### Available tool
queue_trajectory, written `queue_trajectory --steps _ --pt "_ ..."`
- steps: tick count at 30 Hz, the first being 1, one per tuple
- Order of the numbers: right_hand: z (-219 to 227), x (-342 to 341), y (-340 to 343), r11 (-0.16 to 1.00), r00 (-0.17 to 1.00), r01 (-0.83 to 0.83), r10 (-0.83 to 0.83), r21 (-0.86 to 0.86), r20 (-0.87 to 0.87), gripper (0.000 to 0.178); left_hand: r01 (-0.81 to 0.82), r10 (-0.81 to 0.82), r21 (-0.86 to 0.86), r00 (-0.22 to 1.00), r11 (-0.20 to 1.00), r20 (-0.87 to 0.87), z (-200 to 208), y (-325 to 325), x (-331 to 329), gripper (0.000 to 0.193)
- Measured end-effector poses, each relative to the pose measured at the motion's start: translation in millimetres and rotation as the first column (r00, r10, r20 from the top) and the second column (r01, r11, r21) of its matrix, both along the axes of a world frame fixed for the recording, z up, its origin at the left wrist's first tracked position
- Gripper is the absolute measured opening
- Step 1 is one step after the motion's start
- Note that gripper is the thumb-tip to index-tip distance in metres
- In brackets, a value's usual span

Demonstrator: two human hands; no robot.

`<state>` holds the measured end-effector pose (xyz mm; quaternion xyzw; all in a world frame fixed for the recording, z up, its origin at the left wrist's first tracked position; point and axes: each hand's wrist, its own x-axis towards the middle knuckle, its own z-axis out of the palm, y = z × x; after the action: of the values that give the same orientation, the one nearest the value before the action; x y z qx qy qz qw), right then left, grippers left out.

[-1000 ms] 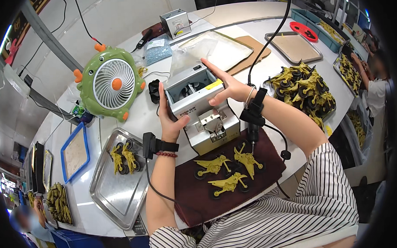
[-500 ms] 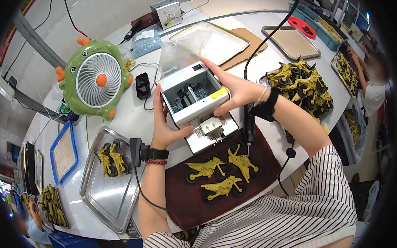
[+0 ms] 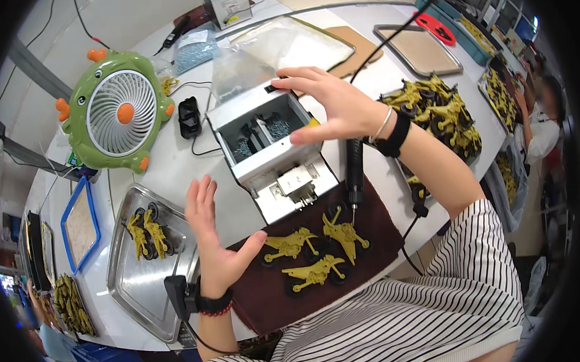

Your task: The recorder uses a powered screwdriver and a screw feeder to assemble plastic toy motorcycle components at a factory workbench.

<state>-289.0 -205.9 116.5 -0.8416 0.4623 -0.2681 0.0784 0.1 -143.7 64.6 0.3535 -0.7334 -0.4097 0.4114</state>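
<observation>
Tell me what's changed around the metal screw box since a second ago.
Your left hand has let go of the metal screw box and drawn back toward you; your right hand has opened over its right side. The three yellow toy bikes stayed on the dark red mat.

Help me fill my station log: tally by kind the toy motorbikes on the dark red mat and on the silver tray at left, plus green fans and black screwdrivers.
Mat motorbikes on the dark red mat: 3
Tray motorbikes on the silver tray: 2
Green fan: 1
Black screwdriver: 1
Total: 7
</observation>
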Motion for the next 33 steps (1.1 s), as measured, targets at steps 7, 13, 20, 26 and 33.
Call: queue_trajectory --steps 7,13,20,26,33 --pt "-7.8 4.5 20.6 0.998 0.985 0.065 -0.062 -0.013 0.162 0.070 -0.169 0.175 0.065 0.979 0.984 -0.102 -10.2 53.8 17.5 0.085" --pt "-30.5 -20.7 105.5 0.934 0.687 0.151 -0.336 0.325 0.644 0.051 -0.248 0.261 0.176 0.964 0.953 -0.054 -27.3 104.5 26.4 0.072" --pt "-63.6 -31.8 149.4 0.821 0.582 0.206 -0.541 0.533 0.607 0.046 -0.292 0.287 0.208 0.956 0.933 0.058 -36.4 131.1 17.0 0.061" --pt "-69.3 -30.5 129.2 0.783 0.575 0.202 -0.581 0.588 0.576 0.048 -0.270 0.262 -0.020 0.913 0.963 0.311 -44.8 137.3 3.1 0.055" --pt "-78.0 -33.2 96.0 0.790 0.712 0.424 -0.593 0.444 0.375 0.068 -0.321 0.306 -0.010 0.893 0.947 0.331 -52.5 139.4 -0.1 0.051"
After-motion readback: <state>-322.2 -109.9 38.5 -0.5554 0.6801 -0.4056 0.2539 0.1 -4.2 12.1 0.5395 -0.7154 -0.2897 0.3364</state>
